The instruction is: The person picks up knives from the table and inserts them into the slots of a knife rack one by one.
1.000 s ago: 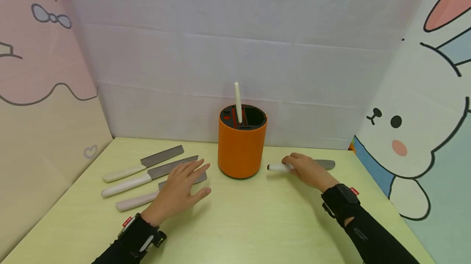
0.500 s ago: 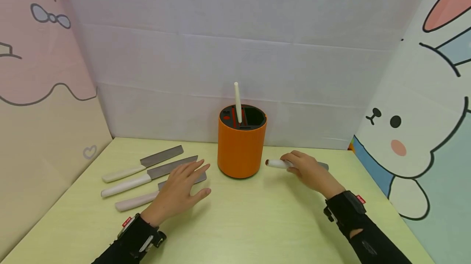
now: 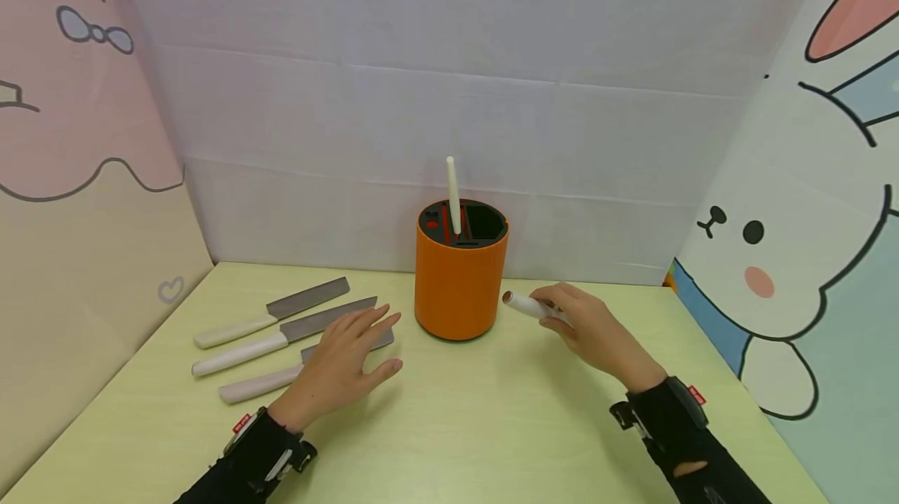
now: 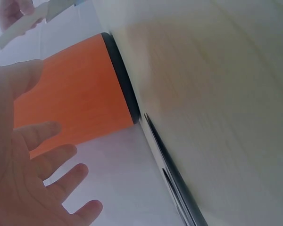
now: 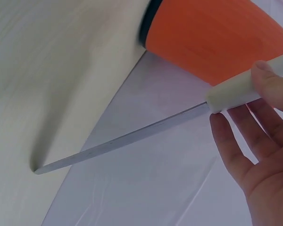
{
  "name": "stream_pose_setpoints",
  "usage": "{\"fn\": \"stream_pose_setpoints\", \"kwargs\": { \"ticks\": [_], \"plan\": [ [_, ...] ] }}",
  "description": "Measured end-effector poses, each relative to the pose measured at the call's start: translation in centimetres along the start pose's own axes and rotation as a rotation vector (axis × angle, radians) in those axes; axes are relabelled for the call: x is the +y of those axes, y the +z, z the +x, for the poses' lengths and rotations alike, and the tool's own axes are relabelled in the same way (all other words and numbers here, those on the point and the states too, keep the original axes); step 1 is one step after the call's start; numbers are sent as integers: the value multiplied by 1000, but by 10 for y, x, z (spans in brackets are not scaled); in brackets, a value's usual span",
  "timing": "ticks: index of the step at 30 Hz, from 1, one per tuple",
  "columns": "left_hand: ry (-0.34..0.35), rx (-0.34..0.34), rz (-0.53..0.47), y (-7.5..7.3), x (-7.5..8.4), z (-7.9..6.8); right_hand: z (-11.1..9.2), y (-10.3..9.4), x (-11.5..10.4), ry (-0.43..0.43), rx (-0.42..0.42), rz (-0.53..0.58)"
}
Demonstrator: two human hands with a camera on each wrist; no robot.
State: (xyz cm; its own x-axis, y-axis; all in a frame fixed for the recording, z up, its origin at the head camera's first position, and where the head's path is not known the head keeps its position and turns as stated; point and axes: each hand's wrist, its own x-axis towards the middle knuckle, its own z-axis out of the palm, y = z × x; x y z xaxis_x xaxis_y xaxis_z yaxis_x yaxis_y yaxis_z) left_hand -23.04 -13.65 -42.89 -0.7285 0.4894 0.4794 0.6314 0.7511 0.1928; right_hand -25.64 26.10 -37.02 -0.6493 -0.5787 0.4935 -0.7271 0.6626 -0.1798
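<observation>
My right hand (image 3: 586, 328) pinches the white handle of a knife (image 3: 523, 305) between thumb and fingers. In the right wrist view the knife's grey blade (image 5: 127, 137) slants down, its tip at or very near the table. Just left of that handle stands an orange round knife block (image 3: 460, 293) with a black slotted top; one white handle (image 3: 454, 196) sticks up from it. My left hand (image 3: 340, 367), fingers spread, hovers over the blade of the nearest of three knives, whose pale handle (image 3: 260, 385) shows. Whether it touches that blade I cannot tell.
The other two white-handled knives, a middle one (image 3: 242, 354) and a far one (image 3: 309, 298), lie on the left of the pale yellow table (image 3: 456, 426). A white cloth wall (image 3: 316, 122) rises behind the block, with printed panels at both sides.
The right hand has tilted the knife, raising its handle end off the table and shifting it slightly left; its blade has gone out of the head view. The left hand has stayed put.
</observation>
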Motion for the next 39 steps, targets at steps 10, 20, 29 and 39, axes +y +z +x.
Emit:
{"fn": "stream_pose_setpoints", "kwargs": {
  "ticks": [10,20,29,39],
  "plan": [
    [7,6,-2,0,-1,-1,10,-14,-26,5,96,125],
    [3,5,-10,0,-1,-1,17,-25,-47,66,196,238],
    [-27,-10,-98,0,4,0,26,-29,-73,193,276,393],
    [-55,-26,-157,0,4,1,44,-48,-121,238,337,515]
  ]
}}
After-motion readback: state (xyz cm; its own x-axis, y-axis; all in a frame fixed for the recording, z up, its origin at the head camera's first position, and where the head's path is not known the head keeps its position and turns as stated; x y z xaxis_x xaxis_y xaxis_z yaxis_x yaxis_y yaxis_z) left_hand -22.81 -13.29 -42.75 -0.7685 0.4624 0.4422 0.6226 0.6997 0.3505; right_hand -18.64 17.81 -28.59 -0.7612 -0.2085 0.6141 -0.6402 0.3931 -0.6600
